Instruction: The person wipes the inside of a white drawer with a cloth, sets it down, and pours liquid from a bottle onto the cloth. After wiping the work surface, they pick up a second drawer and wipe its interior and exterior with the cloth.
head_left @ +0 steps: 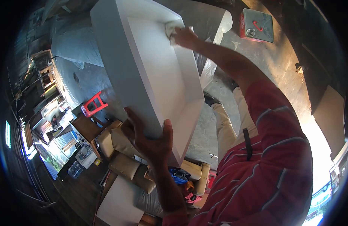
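Observation:
A long, pale grey open box [155,64] with raised side walls stands tilted in front of me. My left hand [151,141] grips the near edge of its wall, the thumb on the inner side and the fingers on the outer side. Near the far end, my right hand [183,37] presses a whitish cloth [169,29] into the inside corner of the box. The right fingers are slightly blurred and wrapped on the cloth.
A red stool [94,104] stands at the left. A red and grey tin [257,25] sits on the floor at the upper right. Below the box are a tan sofa [123,165] and plastic bottles [75,169]. Plastic sheeting [74,47] lies behind.

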`<state>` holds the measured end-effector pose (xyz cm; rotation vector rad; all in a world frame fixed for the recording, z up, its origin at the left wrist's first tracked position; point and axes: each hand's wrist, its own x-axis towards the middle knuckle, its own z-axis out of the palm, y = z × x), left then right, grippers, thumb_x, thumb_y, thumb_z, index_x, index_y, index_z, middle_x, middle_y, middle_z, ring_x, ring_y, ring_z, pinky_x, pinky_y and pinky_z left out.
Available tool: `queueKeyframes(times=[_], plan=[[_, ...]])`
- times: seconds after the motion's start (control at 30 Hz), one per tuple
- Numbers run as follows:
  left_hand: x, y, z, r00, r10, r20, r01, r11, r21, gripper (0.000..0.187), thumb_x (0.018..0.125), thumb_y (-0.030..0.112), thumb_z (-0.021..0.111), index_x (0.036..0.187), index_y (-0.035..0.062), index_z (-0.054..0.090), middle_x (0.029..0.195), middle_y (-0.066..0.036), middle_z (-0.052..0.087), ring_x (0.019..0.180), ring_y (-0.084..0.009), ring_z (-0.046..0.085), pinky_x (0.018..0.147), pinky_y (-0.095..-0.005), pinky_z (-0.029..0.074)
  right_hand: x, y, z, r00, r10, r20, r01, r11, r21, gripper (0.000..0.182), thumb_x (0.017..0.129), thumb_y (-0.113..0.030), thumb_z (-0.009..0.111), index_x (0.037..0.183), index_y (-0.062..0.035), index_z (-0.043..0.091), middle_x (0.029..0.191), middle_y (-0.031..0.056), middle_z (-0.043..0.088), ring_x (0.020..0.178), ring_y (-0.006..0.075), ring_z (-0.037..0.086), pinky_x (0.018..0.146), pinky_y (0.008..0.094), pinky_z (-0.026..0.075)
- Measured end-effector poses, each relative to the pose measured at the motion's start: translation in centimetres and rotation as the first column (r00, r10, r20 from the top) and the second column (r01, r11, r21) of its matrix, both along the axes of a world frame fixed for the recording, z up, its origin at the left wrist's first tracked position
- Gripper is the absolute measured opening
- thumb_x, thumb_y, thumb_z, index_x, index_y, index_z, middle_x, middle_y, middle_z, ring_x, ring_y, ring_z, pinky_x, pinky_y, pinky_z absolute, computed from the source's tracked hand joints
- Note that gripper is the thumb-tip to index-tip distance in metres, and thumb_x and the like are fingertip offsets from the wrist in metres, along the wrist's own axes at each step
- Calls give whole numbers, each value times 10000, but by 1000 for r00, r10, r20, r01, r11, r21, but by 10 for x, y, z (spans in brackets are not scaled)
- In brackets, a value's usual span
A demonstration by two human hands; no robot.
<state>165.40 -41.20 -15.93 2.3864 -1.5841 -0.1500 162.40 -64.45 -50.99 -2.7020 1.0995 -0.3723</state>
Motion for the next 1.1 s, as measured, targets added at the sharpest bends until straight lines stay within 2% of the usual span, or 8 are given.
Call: queueKeyframes(times=[0.27,0.5,0.63,0.77,0.83,0.87,0.93,1.1], plan=[[-8,-5,3,998,56,11,-56,998,36,912,613,262,717,1384,22,292,1025,-200,408,936,-326,472,692,-425,467,9,-45,11,975,100,-199,-72,987,144,148,785,-186,579,904,-125,643,870,74,645,846,228,632,541,492,508],[-9,-9,3,996,83,-28,-82,995,48,918,614,255,726,1387,31,285,1033,-207,398,952,-346,460,740,-454,447,-115,-62,-47,941,-337,27,309,889,337,253,839,-262,560,992,-73,629,852,142,627,840,249,629,693,356,511],[-2,3,0,998,53,-43,-52,998,25,911,619,240,725,1389,37,282,1043,-204,392,958,-348,455,760,-455,439,-121,-32,39,379,-861,340,-136,311,940,327,844,-310,530,920,-4,618,803,163,644,777,253,648,680,387,511],[4,5,-1,999,24,-31,-24,1000,15,909,622,224,726,1393,50,279,1054,-200,383,972,-346,445,766,-449,438,-24,-15,36,879,-394,268,169,784,597,204,813,-203,534,888,-31,613,747,135,623,666,227,622,584,363,490],[4,4,0,999,16,-33,-15,1000,18,909,622,222,728,1394,54,279,1055,-197,380,978,-344,442,764,-446,439,53,-10,-7,505,-645,574,86,699,710,194,843,-197,503,944,-73,612,780,138,636,696,223,624,606,357,495],[4,4,0,999,-2,-46,2,1000,17,909,621,214,726,1395,52,276,1052,-194,378,975,-340,441,762,-438,440,40,-7,66,385,-868,313,-87,304,949,227,860,-209,464,966,-76,614,833,121,636,762,255,617,668,369,482],[6,3,0,998,-28,-52,29,999,20,910,620,206,724,1396,51,273,1049,-190,376,972,-335,439,761,-429,441,67,-26,74,961,-249,123,176,889,424,288,825,-211,465,995,-23,602,915,117,622,882,272,587,818,465,400],[14,9,-3,996,-9,-92,10,1000,15,928,612,184,731,1393,15,258,1042,-190,371,934,-324,437,741,-424,443,80,-9,167,773,-413,482,204,880,429,294,820,-233,490,977,-11,602,968,164,603,885,315,580,860,451,425]])
